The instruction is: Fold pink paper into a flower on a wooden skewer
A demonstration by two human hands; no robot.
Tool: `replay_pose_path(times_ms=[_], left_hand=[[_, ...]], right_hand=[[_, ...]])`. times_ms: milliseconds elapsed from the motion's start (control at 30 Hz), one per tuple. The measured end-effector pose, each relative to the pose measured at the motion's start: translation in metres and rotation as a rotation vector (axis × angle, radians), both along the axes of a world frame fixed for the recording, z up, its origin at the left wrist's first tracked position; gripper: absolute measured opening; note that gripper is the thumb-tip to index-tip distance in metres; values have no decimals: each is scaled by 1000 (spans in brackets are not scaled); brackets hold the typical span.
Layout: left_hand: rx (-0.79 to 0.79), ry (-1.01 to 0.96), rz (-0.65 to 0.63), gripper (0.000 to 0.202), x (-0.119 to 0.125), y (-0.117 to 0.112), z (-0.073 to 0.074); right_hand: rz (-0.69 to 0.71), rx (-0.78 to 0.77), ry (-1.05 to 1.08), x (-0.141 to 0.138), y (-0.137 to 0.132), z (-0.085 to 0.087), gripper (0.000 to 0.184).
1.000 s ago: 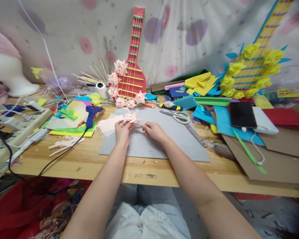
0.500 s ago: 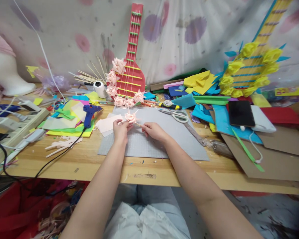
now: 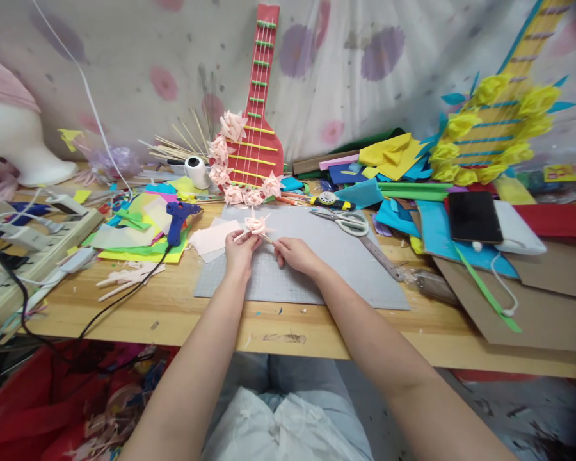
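Observation:
Over the grey cutting mat (image 3: 336,275), a pale pink paper flower (image 3: 256,225) is held at the end of a thin wooden stick (image 3: 267,239). The fingers of my left hand (image 3: 240,251) are closed at the flower's base. My right hand (image 3: 295,253) pinches the stick on its other side. Pale pink paper sheets (image 3: 214,238) lie just left of my left hand. Behind the mat stands a red lute-shaped craft piece (image 3: 264,144), with similar pink flowers along its left and lower edge.
Scissors (image 3: 350,222) and a metal ruler (image 3: 379,257) lie on the mat's right side. A blue glue gun (image 3: 176,224) stands left, its black cord crossing the table. A power strip (image 3: 38,269) sits far left. Coloured paper, cardboard (image 3: 509,314) and a phone (image 3: 474,218) are right.
The whole view has shifted slightly, so things appear a little further right. Both hands keep their hold on the flower and stick, with hardly any other movement.

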State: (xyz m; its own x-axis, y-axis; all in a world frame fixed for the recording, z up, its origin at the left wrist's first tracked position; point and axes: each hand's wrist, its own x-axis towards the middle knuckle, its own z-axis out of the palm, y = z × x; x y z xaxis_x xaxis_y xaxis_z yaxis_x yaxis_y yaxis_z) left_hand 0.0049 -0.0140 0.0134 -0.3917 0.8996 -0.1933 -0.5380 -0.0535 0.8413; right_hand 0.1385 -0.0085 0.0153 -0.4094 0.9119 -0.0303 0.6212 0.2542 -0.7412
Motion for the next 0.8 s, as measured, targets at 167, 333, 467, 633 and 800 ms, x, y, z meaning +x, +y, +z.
replay_pose_path(times_ms=[167, 333, 467, 633, 800], left_hand=[[-27, 43, 22, 40, -1, 1, -2], [-14, 41, 33, 43, -1, 4, -5], [-3, 27, 10, 46, -3, 5, -7], [-34, 45, -5, 51, -5, 8, -10], [-57, 69, -2, 51, -4, 11, -10]], right_hand=[[5, 13, -1, -1, -2, 2, 33], [23, 11, -43, -1, -3, 6, 33], [28, 7, -57, -1, -4, 8, 33], [56, -16, -68, 0, -3, 8, 33], [59, -17, -81, 2, -1, 8, 33]])
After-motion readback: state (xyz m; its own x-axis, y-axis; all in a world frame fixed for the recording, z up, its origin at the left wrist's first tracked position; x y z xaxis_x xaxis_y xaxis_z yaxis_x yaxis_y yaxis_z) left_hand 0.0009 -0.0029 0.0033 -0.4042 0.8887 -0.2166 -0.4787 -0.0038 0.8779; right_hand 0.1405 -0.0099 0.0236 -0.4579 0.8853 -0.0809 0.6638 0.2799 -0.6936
